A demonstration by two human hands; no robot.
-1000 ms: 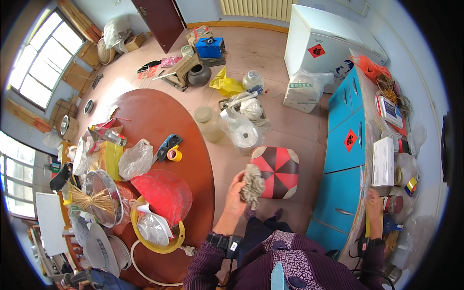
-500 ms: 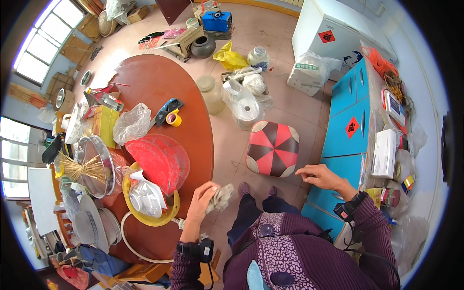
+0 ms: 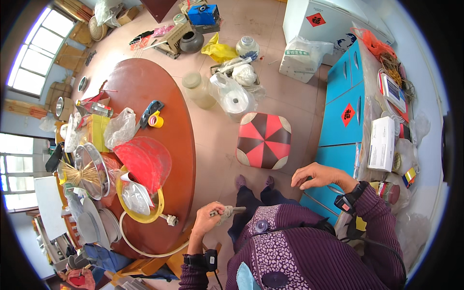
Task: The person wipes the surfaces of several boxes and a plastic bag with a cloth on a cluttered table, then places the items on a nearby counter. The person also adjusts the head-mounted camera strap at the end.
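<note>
My left hand (image 3: 207,220) is closed around a crumpled greyish rag (image 3: 225,213), held in the air between the round table's edge and my legs. A narrow end of the rag sticks out to the right. My right hand (image 3: 316,176) hangs with loosely bent fingers and nothing in it, in front of the blue cabinet (image 3: 340,123). Ahead of my feet stands a stool with a red, dark brown and beige padded seat (image 3: 264,141); neither hand touches it.
At left the brown round table (image 3: 181,130) bears a red folded cover (image 3: 145,162), a yellow-rimmed basin (image 3: 157,215) and plates. Beyond the stool, a plastic bag with a white roll (image 3: 231,99) and a glass jar (image 3: 197,89) stand on the floor. A white freezer (image 3: 328,29) is far right.
My left hand has come lower with the rag, whose end now points right. My right hand stays raised near the cabinet. The view has shifted, so the stool and table appear further left.
</note>
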